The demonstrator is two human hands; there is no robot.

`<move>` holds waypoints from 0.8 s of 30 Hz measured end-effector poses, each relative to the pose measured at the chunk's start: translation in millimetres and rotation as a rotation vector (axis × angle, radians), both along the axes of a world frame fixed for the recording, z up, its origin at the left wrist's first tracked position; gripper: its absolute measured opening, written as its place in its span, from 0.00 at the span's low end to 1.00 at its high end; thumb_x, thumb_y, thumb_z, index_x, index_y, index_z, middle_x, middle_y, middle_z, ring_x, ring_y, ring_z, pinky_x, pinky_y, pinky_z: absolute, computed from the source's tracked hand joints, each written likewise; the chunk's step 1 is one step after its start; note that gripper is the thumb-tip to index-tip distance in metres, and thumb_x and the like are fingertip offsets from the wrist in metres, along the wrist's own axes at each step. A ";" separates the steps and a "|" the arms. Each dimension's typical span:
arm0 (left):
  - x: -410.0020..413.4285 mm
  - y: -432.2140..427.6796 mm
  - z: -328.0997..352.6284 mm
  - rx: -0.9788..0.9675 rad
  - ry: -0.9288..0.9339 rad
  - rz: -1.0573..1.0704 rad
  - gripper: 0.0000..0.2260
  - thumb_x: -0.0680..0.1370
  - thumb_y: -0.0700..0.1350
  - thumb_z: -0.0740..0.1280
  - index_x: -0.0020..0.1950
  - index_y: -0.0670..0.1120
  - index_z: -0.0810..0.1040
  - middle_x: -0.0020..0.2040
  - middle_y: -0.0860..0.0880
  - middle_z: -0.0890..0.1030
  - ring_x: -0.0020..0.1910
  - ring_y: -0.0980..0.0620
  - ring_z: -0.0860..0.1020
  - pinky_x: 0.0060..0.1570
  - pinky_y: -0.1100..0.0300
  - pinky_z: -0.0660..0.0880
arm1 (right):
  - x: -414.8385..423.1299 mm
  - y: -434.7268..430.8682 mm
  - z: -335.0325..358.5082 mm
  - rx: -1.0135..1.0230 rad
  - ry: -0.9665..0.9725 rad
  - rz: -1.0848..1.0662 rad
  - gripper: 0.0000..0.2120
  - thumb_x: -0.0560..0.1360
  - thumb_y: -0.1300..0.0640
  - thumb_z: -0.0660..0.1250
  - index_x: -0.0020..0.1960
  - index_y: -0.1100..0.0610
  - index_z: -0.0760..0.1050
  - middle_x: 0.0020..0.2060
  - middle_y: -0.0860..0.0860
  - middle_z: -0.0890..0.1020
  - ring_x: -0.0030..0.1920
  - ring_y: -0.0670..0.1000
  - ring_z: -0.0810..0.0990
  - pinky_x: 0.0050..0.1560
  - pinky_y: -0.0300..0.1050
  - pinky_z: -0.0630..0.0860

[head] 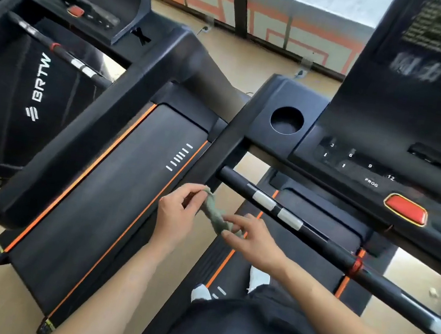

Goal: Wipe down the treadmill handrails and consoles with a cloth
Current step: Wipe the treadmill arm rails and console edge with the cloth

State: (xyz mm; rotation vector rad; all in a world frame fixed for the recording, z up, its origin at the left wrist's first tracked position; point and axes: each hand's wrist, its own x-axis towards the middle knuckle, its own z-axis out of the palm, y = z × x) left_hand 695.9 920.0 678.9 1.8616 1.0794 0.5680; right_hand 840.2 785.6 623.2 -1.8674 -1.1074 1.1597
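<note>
Centre frame: left hand [177,209] and right hand [255,242] pinch the twisted cloth [214,214] in curled fingers [195,189]. Judged step: readying the cloth. Next move: press it along the handrail [317,238].

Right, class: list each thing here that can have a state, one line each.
cloth: bunched into a roll, held between both hands.
left hand: pinches the cloth's upper end.
right hand: holds its lower end.
handrail: not touched by the cloth.
cup holder: nothing visible inside.
</note>
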 end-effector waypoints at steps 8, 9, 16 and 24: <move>31.8 0.3 14.0 -0.214 0.000 -0.270 0.06 0.83 0.41 0.66 0.52 0.49 0.82 0.43 0.51 0.83 0.39 0.56 0.80 0.37 0.62 0.77 | 24.0 -20.3 13.6 0.179 0.081 -0.227 0.09 0.71 0.58 0.75 0.40 0.49 0.77 0.53 0.48 0.78 0.47 0.45 0.77 0.46 0.33 0.72; 32.8 2.1 15.9 -0.222 0.012 -0.308 0.06 0.84 0.42 0.65 0.51 0.50 0.82 0.44 0.50 0.84 0.42 0.53 0.82 0.39 0.59 0.78 | 24.5 -18.1 16.7 0.225 0.078 -0.269 0.09 0.71 0.60 0.75 0.43 0.50 0.76 0.56 0.48 0.78 0.45 0.46 0.77 0.45 0.33 0.72; 41.1 24.2 35.7 -0.314 0.008 -0.479 0.05 0.83 0.40 0.65 0.53 0.44 0.81 0.46 0.46 0.86 0.45 0.55 0.83 0.47 0.64 0.78 | 35.9 17.4 31.5 0.182 0.015 -0.074 0.22 0.72 0.63 0.74 0.63 0.48 0.77 0.56 0.46 0.78 0.38 0.44 0.76 0.42 0.34 0.73; 37.5 64.2 17.8 -0.349 -0.050 -0.441 0.04 0.82 0.41 0.67 0.52 0.45 0.82 0.45 0.48 0.87 0.46 0.52 0.84 0.47 0.61 0.79 | 31.9 1.4 23.5 -0.011 -0.130 -0.196 0.14 0.74 0.57 0.73 0.35 0.48 0.71 0.31 0.48 0.76 0.32 0.43 0.74 0.36 0.43 0.71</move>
